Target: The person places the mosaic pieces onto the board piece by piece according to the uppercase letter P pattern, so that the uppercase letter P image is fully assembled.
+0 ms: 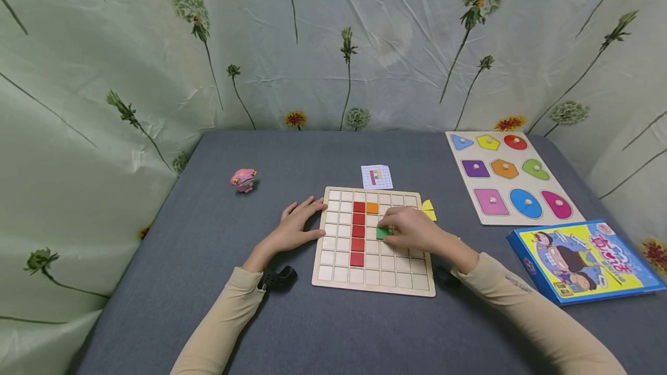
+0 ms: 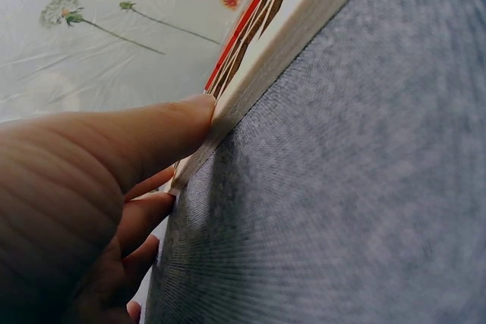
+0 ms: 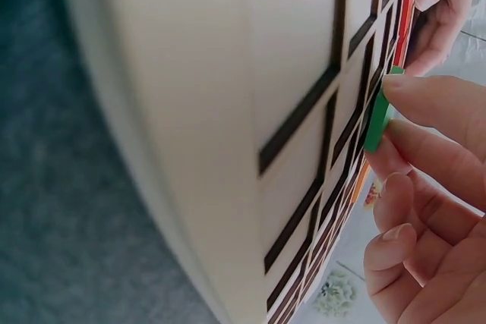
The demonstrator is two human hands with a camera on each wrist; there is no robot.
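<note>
A wooden grid board (image 1: pixel 375 290) lies flat with pale square cells. Several red square tiles (image 1: pixel 358 231) form a column on it, and an orange tile (image 1: pixel 372 208) sits right of the top red one. My right hand (image 1: pixel 414 229) pinches a green square tile (image 3: pixel 377 121) between thumb and fingers, over the cells right of the red column. My left hand (image 1: pixel 295 227) rests at the board's left edge, its fairly straight thumb (image 2: pixel 163 130) and fingers touching the side. Just beyond the board is a small printed pattern card (image 1: pixel 383 177).
Yellow pieces (image 1: pixel 428 210) lie off the board's upper right edge, partly behind my right hand. A pink figurine (image 1: pixel 243 180) stands at the left. On the right are a shape puzzle board (image 1: pixel 490 184) and a blue-edged box (image 1: pixel 583 262). A dandelion-print cloth hangs behind.
</note>
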